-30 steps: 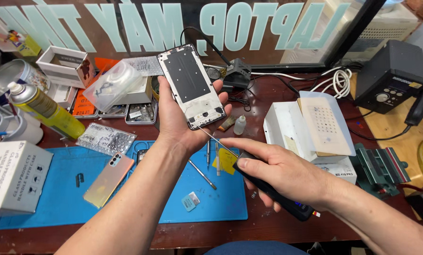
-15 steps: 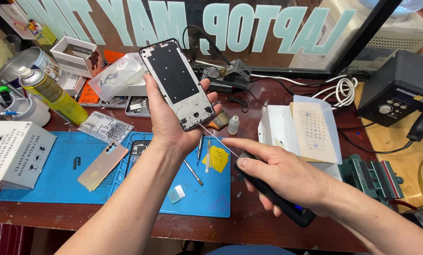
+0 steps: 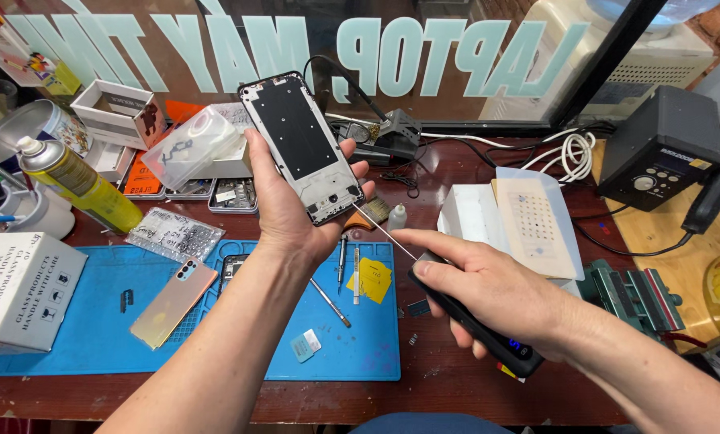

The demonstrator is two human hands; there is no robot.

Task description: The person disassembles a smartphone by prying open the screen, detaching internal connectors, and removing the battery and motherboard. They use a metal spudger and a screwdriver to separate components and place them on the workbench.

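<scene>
Though lit — black tool's (image 3: pixel 472 325) screen unreadable

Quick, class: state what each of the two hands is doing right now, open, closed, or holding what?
Left hand: closed around the phone frame, held upright above the blue mat.
Right hand: closed on the black electric screwdriver, tip at the frame's lower edge.

The phone frame (image 3: pixel 302 149) in my left hand (image 3: pixel 292 213) is white with a black centre panel. My screwdriver (image 3: pixel 472 321) is black. The mat (image 3: pixel 215 321) is bright blue on the dark reddish-brown bench (image 3: pixel 456 386); the spray can (image 3: pixel 79 183) is yellow, the sticky note (image 3: pixel 374 279) yellow too.
</scene>
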